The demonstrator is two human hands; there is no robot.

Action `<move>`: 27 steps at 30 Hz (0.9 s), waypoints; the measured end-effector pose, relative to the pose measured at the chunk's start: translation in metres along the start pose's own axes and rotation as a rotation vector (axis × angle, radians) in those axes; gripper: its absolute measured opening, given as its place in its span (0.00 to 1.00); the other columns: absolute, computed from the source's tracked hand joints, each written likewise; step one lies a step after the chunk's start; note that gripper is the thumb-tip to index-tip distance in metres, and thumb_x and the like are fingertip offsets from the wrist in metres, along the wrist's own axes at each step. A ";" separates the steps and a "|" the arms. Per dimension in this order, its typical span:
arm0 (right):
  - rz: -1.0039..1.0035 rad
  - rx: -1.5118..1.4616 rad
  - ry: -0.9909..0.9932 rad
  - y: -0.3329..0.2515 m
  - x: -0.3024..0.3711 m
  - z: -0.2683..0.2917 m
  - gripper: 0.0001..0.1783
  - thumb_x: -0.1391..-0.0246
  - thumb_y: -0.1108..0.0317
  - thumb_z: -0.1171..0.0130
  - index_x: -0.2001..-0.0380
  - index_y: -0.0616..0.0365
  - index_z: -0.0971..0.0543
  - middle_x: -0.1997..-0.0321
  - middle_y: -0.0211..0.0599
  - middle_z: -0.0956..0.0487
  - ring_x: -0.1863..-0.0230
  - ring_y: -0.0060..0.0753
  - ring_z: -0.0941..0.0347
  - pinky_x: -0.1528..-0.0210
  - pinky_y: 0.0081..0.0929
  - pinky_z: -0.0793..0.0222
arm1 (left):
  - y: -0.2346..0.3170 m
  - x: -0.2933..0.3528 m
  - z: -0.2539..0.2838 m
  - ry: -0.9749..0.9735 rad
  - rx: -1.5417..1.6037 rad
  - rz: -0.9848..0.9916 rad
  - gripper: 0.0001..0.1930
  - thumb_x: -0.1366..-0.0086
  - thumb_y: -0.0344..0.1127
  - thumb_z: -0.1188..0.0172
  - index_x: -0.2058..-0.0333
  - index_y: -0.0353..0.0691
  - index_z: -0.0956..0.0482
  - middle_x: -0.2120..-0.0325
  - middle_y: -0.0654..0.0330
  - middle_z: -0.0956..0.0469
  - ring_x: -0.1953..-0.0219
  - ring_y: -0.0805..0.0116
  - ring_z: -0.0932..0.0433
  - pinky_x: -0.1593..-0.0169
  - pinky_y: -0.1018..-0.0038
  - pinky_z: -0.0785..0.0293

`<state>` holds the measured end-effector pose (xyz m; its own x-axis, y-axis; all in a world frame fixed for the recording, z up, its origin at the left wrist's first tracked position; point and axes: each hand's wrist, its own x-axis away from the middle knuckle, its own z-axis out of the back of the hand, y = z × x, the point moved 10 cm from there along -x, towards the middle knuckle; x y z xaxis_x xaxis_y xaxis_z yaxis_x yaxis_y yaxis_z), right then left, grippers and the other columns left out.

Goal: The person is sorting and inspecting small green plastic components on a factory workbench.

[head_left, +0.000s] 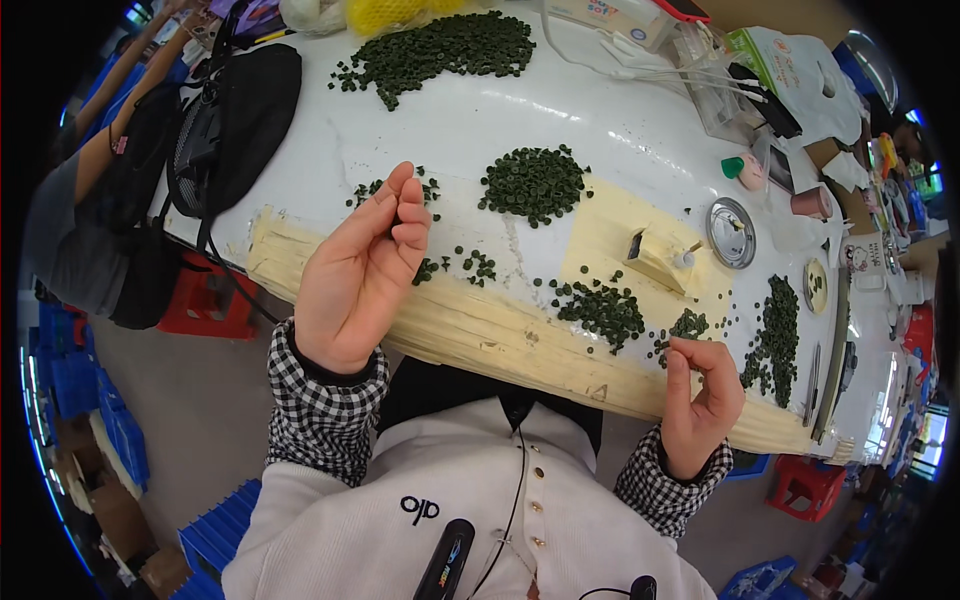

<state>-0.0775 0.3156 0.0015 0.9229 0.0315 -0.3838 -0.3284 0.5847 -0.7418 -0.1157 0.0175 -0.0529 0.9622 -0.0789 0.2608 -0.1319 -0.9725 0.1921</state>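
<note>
My left hand (365,265) is raised over the near edge of the table, palm turned up and fingers curled inward. Something dark shows between its fingers, too small to make out. Behind it lies a scatter of small dark green round parts (368,192). My right hand (705,400) is at the near edge, thumb and index finger close together beside a small heap of green parts (690,325); whatever is at its fingertips cannot be made out. To its left spreads another heap of green parts (605,312). A yellowish block fixture (660,262) with a white peg stands on a cream sheet (600,225).
Larger heaps of green parts lie at the middle (535,185), far side (440,55) and right (775,340). A round metal lid (731,233) is beside the fixture. A black bag (255,120) sits left. Cables (660,72) and packages crowd the far right. Another person's arm (130,90) shows far left.
</note>
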 end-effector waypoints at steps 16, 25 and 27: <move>0.403 0.625 -0.246 -0.031 -0.014 -0.032 0.08 0.62 0.76 0.38 0.73 0.60 0.23 0.73 0.34 0.27 0.65 0.39 0.32 0.59 0.34 0.36 | -0.055 0.016 0.006 0.013 -0.329 0.151 0.19 0.31 0.27 0.57 0.43 0.26 0.38 0.64 0.59 0.30 0.69 0.77 0.35 0.70 0.84 0.34; 0.560 0.800 -0.399 -0.034 -0.010 -0.048 0.10 0.61 0.73 0.43 0.71 0.63 0.24 0.72 0.37 0.31 0.65 0.38 0.33 0.56 0.33 0.35 | -0.062 0.018 0.013 0.029 -0.366 0.186 0.16 0.32 0.27 0.54 0.47 0.28 0.34 0.66 0.56 0.23 0.72 0.77 0.32 0.73 0.84 0.34; 0.489 0.686 -0.365 -0.030 -0.016 -0.041 0.09 0.60 0.74 0.41 0.71 0.61 0.24 0.72 0.36 0.30 0.65 0.37 0.33 0.58 0.33 0.35 | -0.064 0.018 0.014 0.043 -0.383 0.187 0.13 0.32 0.28 0.54 0.51 0.30 0.32 0.67 0.55 0.22 0.73 0.76 0.32 0.73 0.84 0.34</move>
<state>-0.0911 0.2641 0.0073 0.7570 0.5881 -0.2846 -0.6156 0.7880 -0.0090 -0.0869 0.0756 -0.0735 0.9034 -0.2290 0.3624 -0.3901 -0.7897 0.4735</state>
